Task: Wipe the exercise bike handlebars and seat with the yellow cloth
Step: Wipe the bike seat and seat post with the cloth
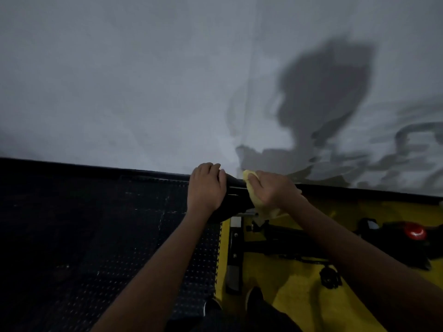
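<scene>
The black bike seat (236, 195) sits at the middle of the head view, mostly covered by my hands. My left hand (207, 186) lies over its left side, fingers curled around the far edge, gripping it. My right hand (272, 189) presses the yellow cloth (255, 200) against the seat's right side; the cloth bunches under the palm and hangs down below it. The handlebars cannot be made out in this dim picture.
Below the seat runs the bike's black frame (282, 243) with a red knob (416, 232) at right, over a yellow floor mat (299, 295). A black studded mat (107, 236) covers the floor at left. A grey wall (143, 80) stands close behind. My shoes (254, 298) show at the bottom.
</scene>
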A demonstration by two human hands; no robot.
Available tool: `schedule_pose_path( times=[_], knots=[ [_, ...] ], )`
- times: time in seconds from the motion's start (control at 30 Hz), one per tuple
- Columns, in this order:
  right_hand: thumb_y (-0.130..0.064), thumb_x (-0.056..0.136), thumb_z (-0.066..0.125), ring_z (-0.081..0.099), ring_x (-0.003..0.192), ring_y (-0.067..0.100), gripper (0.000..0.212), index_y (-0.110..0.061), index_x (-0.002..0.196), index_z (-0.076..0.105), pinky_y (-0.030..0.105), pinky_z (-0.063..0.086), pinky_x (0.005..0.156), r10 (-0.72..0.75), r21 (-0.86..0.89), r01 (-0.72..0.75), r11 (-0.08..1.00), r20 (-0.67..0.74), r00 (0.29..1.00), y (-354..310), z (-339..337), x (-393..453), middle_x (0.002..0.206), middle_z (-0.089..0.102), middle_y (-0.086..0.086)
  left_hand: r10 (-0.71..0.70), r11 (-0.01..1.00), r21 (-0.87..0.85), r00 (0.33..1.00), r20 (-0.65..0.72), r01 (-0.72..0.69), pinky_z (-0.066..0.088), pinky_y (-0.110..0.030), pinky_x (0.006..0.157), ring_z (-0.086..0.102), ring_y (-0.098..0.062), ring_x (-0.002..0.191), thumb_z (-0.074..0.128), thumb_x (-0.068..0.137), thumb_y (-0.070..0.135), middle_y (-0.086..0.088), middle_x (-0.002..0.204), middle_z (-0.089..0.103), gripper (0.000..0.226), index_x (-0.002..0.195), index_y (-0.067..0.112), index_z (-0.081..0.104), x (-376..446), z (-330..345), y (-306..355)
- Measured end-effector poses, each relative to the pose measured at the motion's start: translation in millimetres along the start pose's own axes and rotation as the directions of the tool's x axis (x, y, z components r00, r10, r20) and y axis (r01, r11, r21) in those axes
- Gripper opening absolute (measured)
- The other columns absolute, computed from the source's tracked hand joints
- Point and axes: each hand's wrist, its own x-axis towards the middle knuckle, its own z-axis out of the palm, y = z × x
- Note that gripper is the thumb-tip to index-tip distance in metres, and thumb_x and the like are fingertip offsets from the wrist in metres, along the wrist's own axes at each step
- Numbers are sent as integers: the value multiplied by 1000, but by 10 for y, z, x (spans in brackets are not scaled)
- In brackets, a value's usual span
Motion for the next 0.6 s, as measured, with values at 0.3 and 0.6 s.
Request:
schedule_pose_path(
  times=[0.3,0.6],
  knots=[
    [-48,106,22,60,105,27,50,-15,133,46,38,47,83,-179,116,166,979,116,977,-329,-20,187,125,58,7,-484,841,-232,871,81,489,45,-42,97,50,-30,127,22,106,42,-10,151,38,55,152,13,29,-282,-179,195],
    [-57,103,20,42,138,23,60,-22,148,41,33,33,106,-229,586,21,810,282,932,-505,-116,484,150,45,3,-750,628,-249,658,59,738,45,-38,83,64,-32,99,16,106,42,-13,106,70,60,113,10,66,-201,-218,244]
  ],
)
